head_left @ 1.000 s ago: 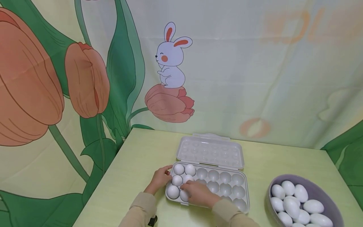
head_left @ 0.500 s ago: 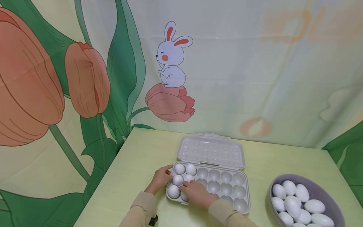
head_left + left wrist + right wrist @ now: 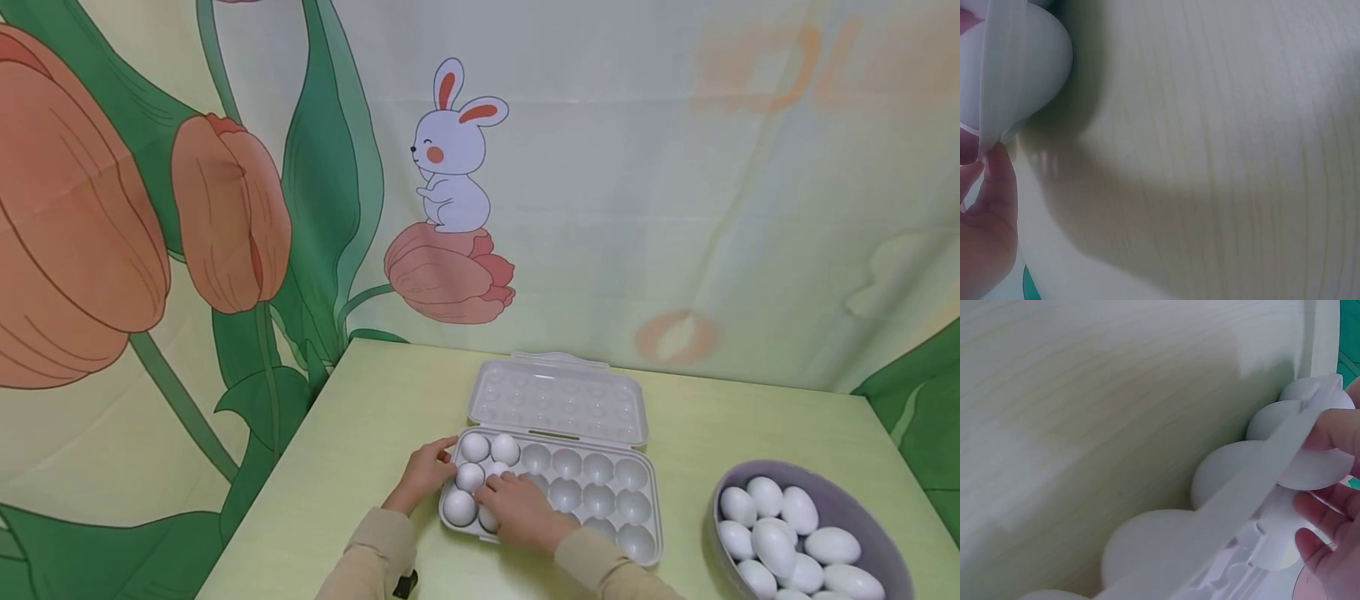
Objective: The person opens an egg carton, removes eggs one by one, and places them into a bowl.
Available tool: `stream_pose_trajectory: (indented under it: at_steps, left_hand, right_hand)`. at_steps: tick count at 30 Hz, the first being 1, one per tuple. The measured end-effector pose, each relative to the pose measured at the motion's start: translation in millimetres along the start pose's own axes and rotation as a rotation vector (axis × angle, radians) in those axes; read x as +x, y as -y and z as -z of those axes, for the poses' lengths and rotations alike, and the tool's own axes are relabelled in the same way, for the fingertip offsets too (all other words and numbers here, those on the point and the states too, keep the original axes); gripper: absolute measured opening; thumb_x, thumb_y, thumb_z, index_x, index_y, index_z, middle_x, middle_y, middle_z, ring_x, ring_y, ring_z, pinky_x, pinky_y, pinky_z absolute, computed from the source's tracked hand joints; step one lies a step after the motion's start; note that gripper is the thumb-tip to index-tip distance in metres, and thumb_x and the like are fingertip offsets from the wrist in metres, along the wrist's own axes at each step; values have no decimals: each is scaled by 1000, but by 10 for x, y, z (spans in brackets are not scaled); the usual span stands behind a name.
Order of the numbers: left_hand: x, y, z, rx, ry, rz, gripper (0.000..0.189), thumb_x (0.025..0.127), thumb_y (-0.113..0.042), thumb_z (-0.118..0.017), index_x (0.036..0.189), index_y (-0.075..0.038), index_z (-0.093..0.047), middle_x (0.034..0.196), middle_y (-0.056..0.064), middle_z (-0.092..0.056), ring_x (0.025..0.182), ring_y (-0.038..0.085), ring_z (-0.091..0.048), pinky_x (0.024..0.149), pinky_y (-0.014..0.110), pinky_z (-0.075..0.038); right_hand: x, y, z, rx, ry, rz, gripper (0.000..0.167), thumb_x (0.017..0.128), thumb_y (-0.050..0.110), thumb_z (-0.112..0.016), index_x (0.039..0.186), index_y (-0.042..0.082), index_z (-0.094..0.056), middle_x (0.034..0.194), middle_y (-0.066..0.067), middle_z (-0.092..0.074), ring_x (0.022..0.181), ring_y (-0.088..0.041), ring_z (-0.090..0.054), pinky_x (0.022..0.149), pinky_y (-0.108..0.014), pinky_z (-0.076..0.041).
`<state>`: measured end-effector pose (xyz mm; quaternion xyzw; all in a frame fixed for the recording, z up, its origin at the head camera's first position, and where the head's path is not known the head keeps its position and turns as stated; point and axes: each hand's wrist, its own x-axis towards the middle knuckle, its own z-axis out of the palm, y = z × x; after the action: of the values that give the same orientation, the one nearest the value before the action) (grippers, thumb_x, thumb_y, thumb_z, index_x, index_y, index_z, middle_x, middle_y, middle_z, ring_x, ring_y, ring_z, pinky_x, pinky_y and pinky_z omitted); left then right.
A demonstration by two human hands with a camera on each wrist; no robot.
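Note:
A light grey plastic egg box (image 3: pixel 597 468) lies open on the table, with several white eggs (image 3: pixel 469 477) in its two leftmost columns. At the box's left end my left hand (image 3: pixel 423 477) pinches the rim between thumb and finger, as the left wrist view shows close up. My right hand (image 3: pixel 521 512) reaches over the second column. In the right wrist view its thumb and fingers are around a white egg (image 3: pixel 1316 469) seated in the front row; in the head view the hand covers part of that egg.
The ribbed lid (image 3: pixel 558 400) is folded back behind the box. A purple-grey bowl (image 3: pixel 862 512) with several white eggs stands at the right. A small black object (image 3: pixel 405 583) shows by the left sleeve. The table (image 3: pixel 405 383) ends at a printed backdrop.
My right hand has shifted slightly left and over the front egg of the second column, covering more of it than a second ago. The left hand stays on the rim.

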<state>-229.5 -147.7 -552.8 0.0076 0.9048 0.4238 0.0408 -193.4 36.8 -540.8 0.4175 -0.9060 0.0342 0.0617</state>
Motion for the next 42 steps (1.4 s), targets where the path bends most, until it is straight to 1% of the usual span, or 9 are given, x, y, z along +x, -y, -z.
stream_pose_trajectory:
  at_steps: [7,11,15,19,22,28,31,39,42]
  left_hand:
    - [-5,3,-1,3,5,2,50,70,-1,-55,120,-1,-53,76,4,-51,60,12,-42,52,21,-36]
    - [5,12,-5,11,-1,-1,50,69,0,-55,119,-1,-53,75,4,-51,61,12,-42,52,21,-36]
    - [10,20,-11,8,-6,1,50,69,0,-55,119,-1,-54,75,4,-51,61,12,-42,52,21,-35]
    - [16,29,-21,4,-10,1,51,68,0,-54,119,-2,-54,75,4,-51,60,12,-42,51,21,-36]
    - [19,37,-26,3,-11,-5,51,68,0,-54,119,-2,-54,76,4,-51,61,12,-42,52,21,-36]
    - [25,42,-30,14,-13,-10,51,68,0,-54,119,-1,-54,75,4,-51,63,12,-43,53,21,-36]
    - [21,30,-25,16,-10,-1,51,68,0,-54,120,-1,-53,75,4,-51,64,13,-43,53,21,-36]
    - [15,5,-24,8,-7,12,50,69,0,-54,120,-1,-53,75,4,-51,65,13,-43,53,21,-36]
    - [17,-1,-26,10,-10,6,50,69,0,-54,119,-1,-53,75,4,-51,65,12,-43,54,21,-36]
  right_hand:
    - [-30,-51,-100,16,-51,-18,40,56,20,-68,93,22,-54,88,6,-51,80,-11,-48,62,-24,-35]
    - [-44,-62,-101,56,-107,-27,39,55,21,-68,91,20,-53,84,5,-48,71,-11,-46,57,-23,-35]
    - [-59,-61,-43,130,-150,-66,38,56,20,-68,89,18,-50,82,4,-43,61,-10,-43,49,-20,-32]
    - [-82,-56,63,216,-149,-119,38,56,14,-65,90,17,-49,85,3,-42,63,-8,-42,47,-18,-31]
    - [-99,-71,127,241,-163,-134,39,54,10,-63,90,16,-49,86,3,-41,67,-8,-41,51,-17,-34]
    - [-149,-168,223,184,-256,-106,39,54,7,-59,90,15,-49,88,2,-47,74,-13,-45,58,-22,-39]
    - [-186,-237,288,146,-277,-99,38,53,9,-60,90,14,-50,88,2,-51,77,-15,-48,61,-26,-41]
    - [-309,-443,494,127,-219,-172,43,57,8,-62,98,14,-54,96,1,-55,87,-16,-52,70,-30,-46]
    - [-366,-533,563,125,-207,-199,43,57,8,-63,99,13,-54,96,1,-55,86,-17,-51,70,-30,-45]
